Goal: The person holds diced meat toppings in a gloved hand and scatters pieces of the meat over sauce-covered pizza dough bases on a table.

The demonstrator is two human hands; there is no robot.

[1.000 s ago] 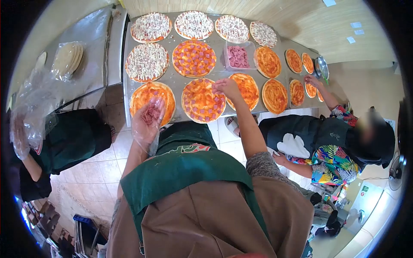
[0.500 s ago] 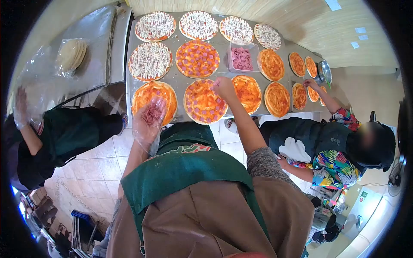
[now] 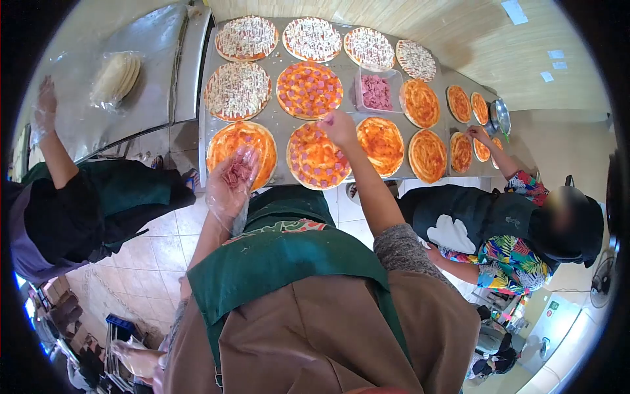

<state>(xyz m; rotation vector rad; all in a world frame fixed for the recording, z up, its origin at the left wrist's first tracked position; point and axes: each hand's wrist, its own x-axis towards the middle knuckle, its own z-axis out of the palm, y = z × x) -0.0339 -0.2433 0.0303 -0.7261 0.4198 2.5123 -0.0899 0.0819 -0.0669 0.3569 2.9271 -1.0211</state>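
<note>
My left hand (image 3: 231, 182), in a clear plastic glove, is cupped palm up around a heap of pink ham pieces (image 3: 239, 173). It covers the lower left part of a sauced pizza (image 3: 257, 141). Over the upper right edge of a pizza partly dotted with ham (image 3: 314, 164), my right hand (image 3: 340, 129) is closed with its fingers pinched; what they hold is too small to make out. To its right lies another sauced pizza (image 3: 380, 154). A clear tub of chopped ham (image 3: 377, 92) stands behind it.
White-drizzled pizzas (image 3: 247, 38) line the back of the metal table (image 3: 279, 65), beside a ham-dotted pizza (image 3: 309, 90). At right, a co-worker's hand (image 3: 479, 135) is over smaller sauced pizzas, near a metal bowl (image 3: 501, 117). Another co-worker's gloved hand (image 3: 45, 111) is at left, near bagged flatbreads (image 3: 117, 77).
The table and pizzas have shifted slightly right in view. The left co-worker's gloved hand has risen toward the side table, and plastic that was around it has moved away. My hands stay over the same pizzas.
</note>
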